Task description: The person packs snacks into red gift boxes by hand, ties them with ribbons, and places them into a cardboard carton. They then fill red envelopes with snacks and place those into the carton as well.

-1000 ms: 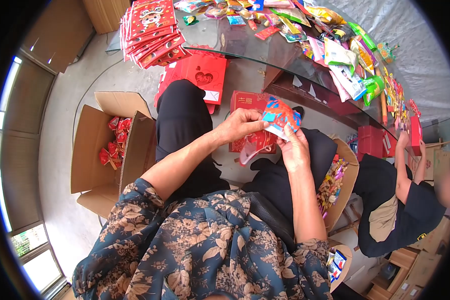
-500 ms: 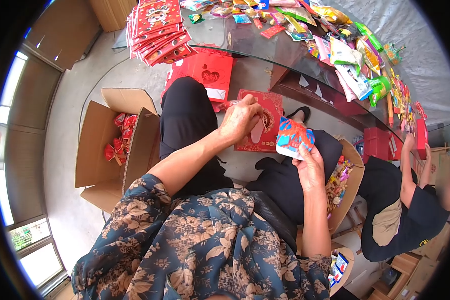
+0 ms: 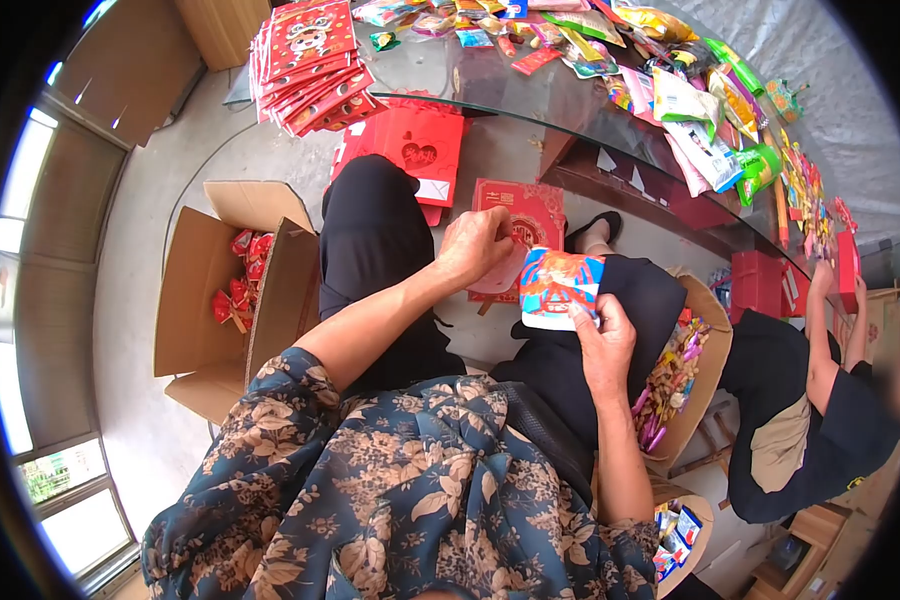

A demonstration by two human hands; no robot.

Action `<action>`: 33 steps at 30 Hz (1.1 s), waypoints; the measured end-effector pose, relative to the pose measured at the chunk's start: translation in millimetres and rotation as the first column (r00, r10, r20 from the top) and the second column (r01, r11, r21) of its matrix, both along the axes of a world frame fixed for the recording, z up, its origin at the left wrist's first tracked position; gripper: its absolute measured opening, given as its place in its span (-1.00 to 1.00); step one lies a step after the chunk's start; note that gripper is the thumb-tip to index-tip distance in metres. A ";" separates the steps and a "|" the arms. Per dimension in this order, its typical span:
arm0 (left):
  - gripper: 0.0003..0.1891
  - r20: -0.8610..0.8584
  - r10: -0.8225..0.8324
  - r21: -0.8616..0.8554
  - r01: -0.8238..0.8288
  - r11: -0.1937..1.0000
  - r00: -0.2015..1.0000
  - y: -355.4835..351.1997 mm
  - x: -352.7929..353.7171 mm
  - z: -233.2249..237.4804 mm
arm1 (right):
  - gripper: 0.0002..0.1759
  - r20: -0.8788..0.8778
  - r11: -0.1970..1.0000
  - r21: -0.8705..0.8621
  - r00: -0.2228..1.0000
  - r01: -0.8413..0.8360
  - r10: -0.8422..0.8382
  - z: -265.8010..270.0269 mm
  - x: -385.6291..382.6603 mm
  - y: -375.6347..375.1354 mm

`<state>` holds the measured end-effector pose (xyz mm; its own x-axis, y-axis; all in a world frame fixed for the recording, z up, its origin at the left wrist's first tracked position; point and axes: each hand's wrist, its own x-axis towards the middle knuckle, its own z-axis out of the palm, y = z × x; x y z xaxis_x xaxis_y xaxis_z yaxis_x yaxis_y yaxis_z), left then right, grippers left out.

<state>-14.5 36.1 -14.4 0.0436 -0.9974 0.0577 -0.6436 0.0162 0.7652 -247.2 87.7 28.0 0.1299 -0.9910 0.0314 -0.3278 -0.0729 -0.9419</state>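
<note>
A small blue, red and white snack packet [image 3: 562, 287] is pinched in my right hand [image 3: 606, 345], thumb on its front, above my right thigh. My left hand [image 3: 475, 246] hovers to the left of the packet, apart from it. Its fingers are curled together, and whatever they may hold is hidden. Below both hands lies a red printed gift box [image 3: 532, 196] with gold patterns, on the floor.
Loose snacks [image 3: 685, 100] and a stack of red printed bags [image 3: 310, 75] lie on the glass table [image 3: 420, 70]. Cardboard boxes of red packets [image 3: 185, 290] and small sweets [image 3: 705, 400] flank my legs. A co-worker [image 3: 820, 430] sits at right, holding a red box [image 3: 847, 268].
My right hand has moved left with the snack packet, closer to my left hand. The red piece that stuck out beside my left fingers no longer shows.
</note>
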 end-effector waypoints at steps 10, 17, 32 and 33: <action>-0.80 -0.091 -0.007 -0.047 0.002 0.999 0.996 5.6 -10.1 12.5 | -0.87 -0.287 0.968 -0.149 0.945 -0.204 0.155 17.5 27.5 3.7; -0.82 -0.086 -0.060 -0.069 0.054 0.996 0.995 7.6 -10.5 11.5 | -0.87 -0.433 0.944 -0.099 0.868 -0.316 0.245 5.9 35.0 -9.0; -0.83 -0.111 -0.144 -0.082 0.136 0.987 0.983 14.0 -13.3 9.0 | -0.89 -0.108 0.947 0.318 0.991 -0.046 0.085 -48.2 43.5 -43.5; -0.83 -0.120 -0.145 -0.073 0.137 0.988 0.982 13.1 -13.0 7.7 | -0.89 -0.067 0.938 0.345 0.997 -0.017 0.043 -50.1 44.8 -42.6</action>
